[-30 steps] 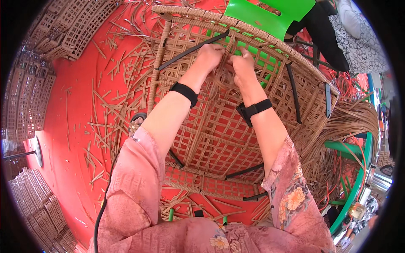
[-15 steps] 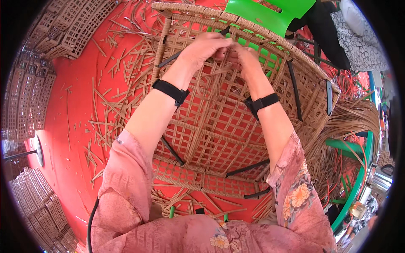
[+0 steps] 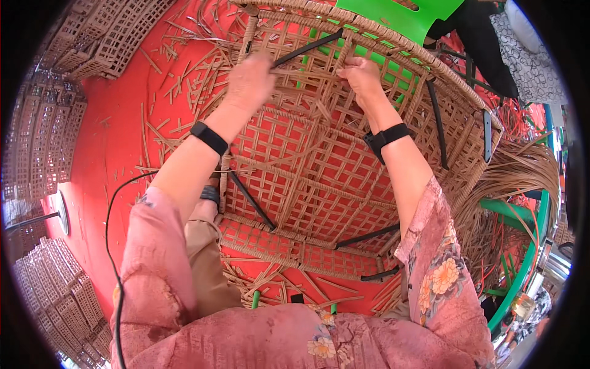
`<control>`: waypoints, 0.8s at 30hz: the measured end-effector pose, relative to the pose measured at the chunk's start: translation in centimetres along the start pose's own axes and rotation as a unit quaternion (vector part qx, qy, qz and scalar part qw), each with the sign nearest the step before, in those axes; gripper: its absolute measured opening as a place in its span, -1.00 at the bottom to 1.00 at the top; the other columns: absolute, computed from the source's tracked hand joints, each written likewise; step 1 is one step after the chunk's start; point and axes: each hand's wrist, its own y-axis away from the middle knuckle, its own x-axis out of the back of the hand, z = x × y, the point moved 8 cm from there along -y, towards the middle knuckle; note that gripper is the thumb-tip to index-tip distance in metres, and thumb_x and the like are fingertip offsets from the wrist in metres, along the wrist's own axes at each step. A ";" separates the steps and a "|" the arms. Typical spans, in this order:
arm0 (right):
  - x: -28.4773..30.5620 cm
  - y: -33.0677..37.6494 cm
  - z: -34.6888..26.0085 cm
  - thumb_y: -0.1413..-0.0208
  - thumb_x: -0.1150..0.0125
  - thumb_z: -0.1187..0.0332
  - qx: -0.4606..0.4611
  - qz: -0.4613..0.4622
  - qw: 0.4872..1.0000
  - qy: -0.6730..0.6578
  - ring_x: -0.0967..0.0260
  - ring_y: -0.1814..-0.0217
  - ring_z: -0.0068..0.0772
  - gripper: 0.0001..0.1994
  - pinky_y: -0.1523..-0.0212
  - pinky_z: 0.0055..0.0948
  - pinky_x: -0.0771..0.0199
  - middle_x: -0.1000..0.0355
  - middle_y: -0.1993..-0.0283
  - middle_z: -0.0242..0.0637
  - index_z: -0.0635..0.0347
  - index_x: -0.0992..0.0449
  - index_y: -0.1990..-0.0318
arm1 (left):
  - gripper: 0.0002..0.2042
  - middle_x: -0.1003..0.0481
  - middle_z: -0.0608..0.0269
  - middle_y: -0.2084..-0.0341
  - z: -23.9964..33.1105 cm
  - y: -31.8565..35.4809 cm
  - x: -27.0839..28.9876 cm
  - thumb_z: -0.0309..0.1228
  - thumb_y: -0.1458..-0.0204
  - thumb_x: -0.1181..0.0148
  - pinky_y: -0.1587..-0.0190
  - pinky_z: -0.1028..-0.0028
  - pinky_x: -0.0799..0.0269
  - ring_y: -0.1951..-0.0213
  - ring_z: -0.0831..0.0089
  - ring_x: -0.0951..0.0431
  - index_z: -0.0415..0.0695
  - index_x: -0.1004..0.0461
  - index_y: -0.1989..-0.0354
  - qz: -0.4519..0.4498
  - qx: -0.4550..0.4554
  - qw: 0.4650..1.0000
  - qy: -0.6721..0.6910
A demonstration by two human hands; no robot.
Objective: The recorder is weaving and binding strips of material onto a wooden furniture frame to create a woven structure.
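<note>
Watching the head view, I am seeing my left hand (image 3: 249, 80) swinging out left, fingers closing on a tan cane strip, while my right hand (image 3: 361, 75) is pinching another on the far side of the tan woven rattan basket frame (image 3: 307, 178); a weave pass looks under way.

Single view: head-worn fisheye on the person, facing steeply down and slightly forward over both forearms, which enter from the lower edge with the pink sleeves filling the bottom of the frame. It sits close, at arm's reach: the left hand (image 3: 249, 79) and right hand (image 3: 362, 75) land in the upper centre on the wicker frame (image 3: 319, 178), and straight edges bow hard toward the black circular rim. Periphery catches the red floor (image 3: 117, 141) on the left, a green chair (image 3: 399, 15) at top, loose cane strips (image 3: 522, 178) on the right; no second view shares anything.
</note>
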 end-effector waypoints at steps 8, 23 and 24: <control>-0.9 -0.9 0.9 0.09 -0.21 0.56 -0.007 -0.018 0.999 0.047 -0.41 0.32 -0.40 -0.63 0.40 -0.49 -0.42 -0.42 0.22 -0.18 0.53 -0.37 0.07 | -0.76 -0.41 0.18 0.48 -10.9 0.1 3.3 -0.27 -0.03 -0.21 0.33 0.26 -0.39 0.43 0.25 -0.45 -0.21 -0.40 0.33 0.365 0.301 0.778 0.414; -1.0 -1.0 0.9 0.11 -0.23 0.54 -0.037 -0.003 0.997 0.064 -0.37 0.45 -0.39 -0.76 0.53 -0.43 -0.34 -0.41 0.36 -0.17 0.46 -0.45 0.24 | -0.51 -0.51 0.02 0.25 -6.4 -4.9 22.8 0.03 -0.01 -0.13 0.12 0.26 -0.38 0.17 0.09 -0.50 -0.19 -0.41 0.15 0.246 -0.204 0.844 -0.431; -0.8 -1.4 1.3 0.11 -0.24 0.53 -0.045 0.007 0.992 0.115 -0.37 0.46 -0.37 -0.73 0.54 -0.41 -0.34 -0.41 0.36 -0.13 0.48 -0.45 0.20 | -0.49 -0.51 0.01 0.30 -9.6 -4.8 22.6 0.05 -0.06 -0.03 0.13 0.22 -0.38 0.19 0.12 -0.50 -0.22 -0.40 0.12 0.237 -0.021 0.926 -0.293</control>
